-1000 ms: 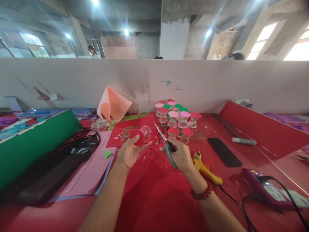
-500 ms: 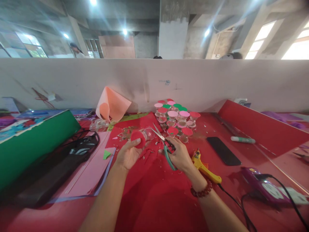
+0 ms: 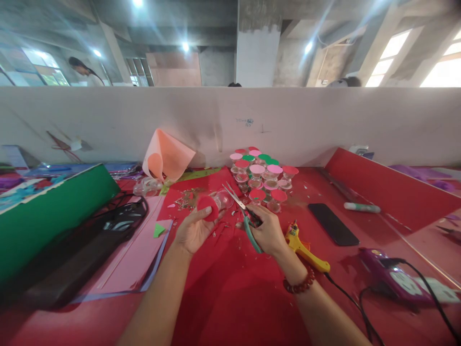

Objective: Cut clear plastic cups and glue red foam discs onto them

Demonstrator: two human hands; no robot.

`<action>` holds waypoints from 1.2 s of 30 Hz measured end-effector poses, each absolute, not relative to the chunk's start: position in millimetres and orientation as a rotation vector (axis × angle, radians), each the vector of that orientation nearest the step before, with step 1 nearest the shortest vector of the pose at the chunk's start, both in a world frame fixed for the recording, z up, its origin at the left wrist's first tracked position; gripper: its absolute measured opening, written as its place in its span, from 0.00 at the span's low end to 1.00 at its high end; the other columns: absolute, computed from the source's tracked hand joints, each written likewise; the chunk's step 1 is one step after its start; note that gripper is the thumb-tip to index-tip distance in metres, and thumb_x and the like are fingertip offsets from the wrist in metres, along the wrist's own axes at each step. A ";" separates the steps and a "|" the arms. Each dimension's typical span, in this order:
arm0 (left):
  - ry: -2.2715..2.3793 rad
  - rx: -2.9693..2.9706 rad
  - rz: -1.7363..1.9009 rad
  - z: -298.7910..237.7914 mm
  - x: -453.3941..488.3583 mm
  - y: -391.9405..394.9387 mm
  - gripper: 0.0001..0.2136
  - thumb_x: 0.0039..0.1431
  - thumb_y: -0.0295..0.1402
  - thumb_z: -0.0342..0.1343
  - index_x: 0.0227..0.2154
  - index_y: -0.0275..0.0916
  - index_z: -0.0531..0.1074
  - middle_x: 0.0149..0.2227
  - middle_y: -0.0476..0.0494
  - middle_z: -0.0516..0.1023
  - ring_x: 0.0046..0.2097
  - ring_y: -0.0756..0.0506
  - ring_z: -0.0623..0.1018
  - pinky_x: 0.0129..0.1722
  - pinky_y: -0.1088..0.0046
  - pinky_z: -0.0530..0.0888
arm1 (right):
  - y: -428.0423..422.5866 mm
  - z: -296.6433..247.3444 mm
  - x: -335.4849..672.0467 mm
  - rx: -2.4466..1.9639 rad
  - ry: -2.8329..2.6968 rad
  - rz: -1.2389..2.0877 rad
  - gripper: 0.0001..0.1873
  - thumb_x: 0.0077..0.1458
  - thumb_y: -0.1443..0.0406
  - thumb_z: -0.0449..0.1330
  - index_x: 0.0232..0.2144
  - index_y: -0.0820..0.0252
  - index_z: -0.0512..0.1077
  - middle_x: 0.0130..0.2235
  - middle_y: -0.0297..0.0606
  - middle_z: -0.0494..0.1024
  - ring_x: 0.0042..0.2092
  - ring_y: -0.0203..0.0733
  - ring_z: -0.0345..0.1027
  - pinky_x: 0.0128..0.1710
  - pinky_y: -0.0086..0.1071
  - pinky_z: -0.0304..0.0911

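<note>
My left hand (image 3: pixel 196 229) grips a clear plastic hourglass-shaped piece (image 3: pixel 224 198), tilted on its side. A red paper disc (image 3: pixel 207 207) covers the end facing me, and my thumb presses on it. In my right hand (image 3: pixel 268 229) is a pair of scissors (image 3: pixel 250 226) with green handles. Their blades point up and left, slightly parted, close to the clear piece; whether they touch it I cannot tell. Behind the scissors stands a cluster of similar clear pieces (image 3: pixel 255 182), topped with red, pink and green discs.
Right of my right hand lies a yellow glue gun (image 3: pixel 306 252), with a black phone (image 3: pixel 333 224) and a purple power strip (image 3: pixel 399 283) beyond. Pink paper sheets (image 3: pixel 126 254) and a black case (image 3: pixel 82 250) lie left. Paper scraps (image 3: pixel 187 198) litter the red table.
Both hands keep nearly the same place and grip; the clear piece in my left hand has shifted slightly to the right. A person behind the partition has moved left.
</note>
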State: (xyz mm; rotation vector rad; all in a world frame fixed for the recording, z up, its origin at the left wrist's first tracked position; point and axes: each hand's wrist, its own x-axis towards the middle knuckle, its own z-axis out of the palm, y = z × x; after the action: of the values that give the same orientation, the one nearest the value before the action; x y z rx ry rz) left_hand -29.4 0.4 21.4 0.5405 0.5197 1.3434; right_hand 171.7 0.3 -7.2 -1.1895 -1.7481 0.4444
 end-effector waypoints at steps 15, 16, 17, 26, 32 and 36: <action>0.523 0.599 1.379 21.6 -34.3 4.2 0.24 0.50 0.23 0.60 0.51 0.41 0.70 0.37 0.46 0.80 0.40 0.45 0.80 0.47 0.64 0.76 | 2.1 -8.9 173.3 -1.128 -1.802 0.522 0.10 0.49 0.59 0.63 0.29 0.61 0.75 0.26 0.32 0.68 0.27 0.34 0.59 0.27 0.24 0.55; 0.523 0.588 1.390 21.8 -34.5 4.1 0.24 0.50 0.23 0.59 0.52 0.42 0.70 0.37 0.46 0.80 0.39 0.46 0.80 0.47 0.64 0.76 | 2.3 -9.4 173.5 -1.129 -1.810 0.536 0.10 0.50 0.59 0.63 0.29 0.61 0.75 0.25 0.31 0.68 0.27 0.34 0.59 0.27 0.24 0.55; 0.523 0.575 1.400 22.0 -34.6 3.9 0.24 0.51 0.22 0.59 0.52 0.43 0.70 0.38 0.47 0.80 0.39 0.47 0.80 0.48 0.63 0.76 | 2.5 -9.8 173.8 -1.128 -1.819 0.551 0.10 0.50 0.59 0.63 0.29 0.61 0.75 0.25 0.31 0.68 0.26 0.33 0.58 0.27 0.24 0.54; 0.558 0.580 1.458 22.4 -36.0 4.8 0.28 0.48 0.19 0.58 0.54 0.45 0.69 0.38 0.48 0.81 0.38 0.48 0.80 0.48 0.64 0.76 | 3.4 -12.3 175.3 -1.133 -1.800 0.695 0.11 0.49 0.58 0.63 0.27 0.62 0.75 0.23 0.29 0.67 0.25 0.32 0.57 0.25 0.24 0.52; 0.559 0.543 1.474 20.3 -36.1 8.1 0.23 0.47 0.20 0.59 0.48 0.40 0.73 0.37 0.46 0.82 0.40 0.45 0.81 0.47 0.64 0.77 | 3.0 -13.1 174.6 -1.160 -1.799 0.713 0.11 0.49 0.58 0.62 0.26 0.62 0.73 0.22 0.28 0.65 0.24 0.32 0.57 0.25 0.24 0.52; 0.583 0.543 1.461 18.4 -37.0 9.3 0.18 0.48 0.20 0.59 0.44 0.40 0.74 0.33 0.47 0.82 0.39 0.44 0.81 0.45 0.65 0.78 | -2.3 -6.9 173.2 -1.256 -1.818 0.505 0.14 0.46 0.60 0.63 0.36 0.59 0.74 0.31 0.34 0.72 0.29 0.36 0.63 0.30 0.27 0.58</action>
State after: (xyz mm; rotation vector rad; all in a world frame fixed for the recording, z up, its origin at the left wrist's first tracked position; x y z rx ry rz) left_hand -37.0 9.3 18.4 0.5432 0.5830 1.4611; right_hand 173.2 -2.3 -6.9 -1.2558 -1.8177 0.5054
